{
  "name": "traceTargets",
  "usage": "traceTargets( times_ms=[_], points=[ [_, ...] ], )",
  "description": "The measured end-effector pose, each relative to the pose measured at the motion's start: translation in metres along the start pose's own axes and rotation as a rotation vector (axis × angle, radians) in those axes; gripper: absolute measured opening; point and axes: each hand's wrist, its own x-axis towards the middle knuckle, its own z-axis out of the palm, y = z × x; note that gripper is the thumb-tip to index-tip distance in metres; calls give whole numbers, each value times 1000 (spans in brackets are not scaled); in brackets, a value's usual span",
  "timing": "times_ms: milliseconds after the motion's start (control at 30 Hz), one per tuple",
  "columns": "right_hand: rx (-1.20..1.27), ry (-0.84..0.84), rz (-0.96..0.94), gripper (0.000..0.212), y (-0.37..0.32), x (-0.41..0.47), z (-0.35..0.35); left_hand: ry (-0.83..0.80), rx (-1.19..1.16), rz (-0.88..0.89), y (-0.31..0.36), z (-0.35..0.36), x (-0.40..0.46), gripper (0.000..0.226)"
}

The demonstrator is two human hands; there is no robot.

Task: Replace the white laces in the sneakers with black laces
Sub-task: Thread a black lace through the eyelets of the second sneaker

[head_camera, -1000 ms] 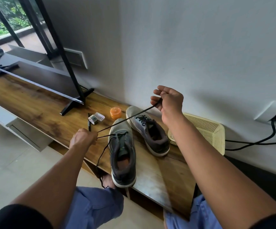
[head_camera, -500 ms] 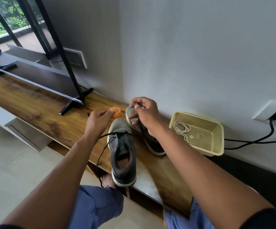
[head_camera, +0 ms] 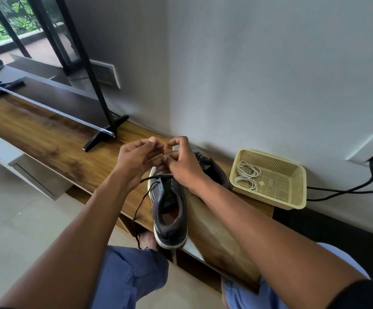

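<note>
Left hand [head_camera: 134, 160]: grip pinched on black lace [head_camera: 141, 199].
Right hand [head_camera: 182, 166]: grip pinched on lace.
Sneaker [head_camera: 170, 210]: grey, partly laced, below both grips.

Soft daylight enters from the window [head_camera: 13, 30] at upper left; outdoor greenery there is bright, slightly washed out. Wall [head_camera: 270, 63] evenly lit, grey. Faint diffuse shadows under the basket [head_camera: 268, 175]. Mild sheen on floor tiles [head_camera: 13, 219]. Wide-angle bending at edges (forearms stretched large). Hands slightly motion-blurred; corners soft.
</note>
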Motion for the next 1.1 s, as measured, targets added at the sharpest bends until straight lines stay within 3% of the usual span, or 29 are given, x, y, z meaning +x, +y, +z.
traceTargets(
  times_ms=[200, 300, 367, 467, 533, 600, 733, 800, 867, 933, 1000, 1100],
  points=[
    [24, 41, -6, 32, -1, 2, 3, -84, 165, -29, 1, -1, -7, 16],
    [-2, 10, -1, 35, 2, 1, 5, -63, 98, 7, 4, -3, -5, 14],
    [-162, -7, -40, 29, 2, 2, 4, -17, -108, 10, 6, -13, 2, 17],
    [-596, 45, -213, 11, 5, 1, -3, 149, -543, 46, 9, -37, 17, 16],
    [-869, 143, -323, 12, 5, -4, -8, 258, -594, 76, 11, -53, 20, 16],
    [-956, 202, -322, 12, 1, -7, -13, 277, -540, 103, 12, -62, 19, 12],
    [-779, 178, -84, 29, -8, 0, -14, 211, -407, 121, 13, -60, 15, 14],
    [-685, 164, -71, 25, -10, 5, -11, 180, -340, 126, 13, -57, 14, 15],
    [-537, 27, -125, 14, -14, 6, -7, 144, -298, 135, 13, -56, 12, 17],
    [-329, -213, -187, 31, -20, 3, 0, 145, -281, 171, 13, -53, 11, 17],
    [-190, -359, -195, 41, -24, -1, 3, 248, -217, 282, 13, -51, 10, 15],
    [-305, -328, -189, 56, -18, -1, 0, 592, 92, 458, 12, -47, 11, 10]
  ],
)
